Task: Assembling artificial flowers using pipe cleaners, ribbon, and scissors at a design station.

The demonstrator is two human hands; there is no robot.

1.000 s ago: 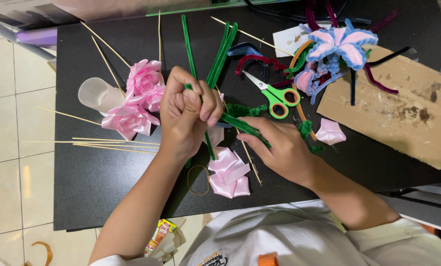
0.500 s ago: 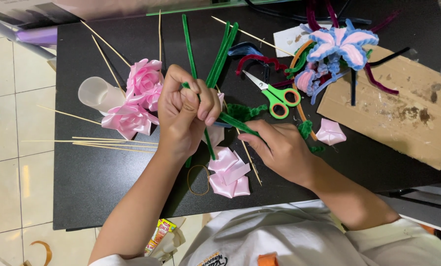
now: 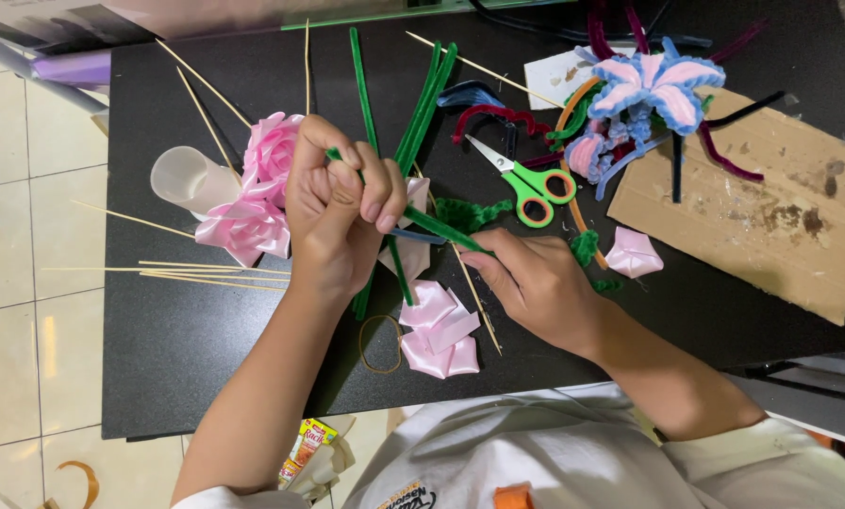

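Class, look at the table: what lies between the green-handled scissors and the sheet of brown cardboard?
In the head view, the pipe-cleaner flower of blue, pink and purple lies between the scissors and the cardboard, overlapping the cardboard's edge.

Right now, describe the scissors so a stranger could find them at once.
Start at the black table and go to the brown cardboard sheet on one side. Just beside its edge, under the blue and pink pipe-cleaner flower, lie the scissors: blades open, the only thing with bright green loop handles.
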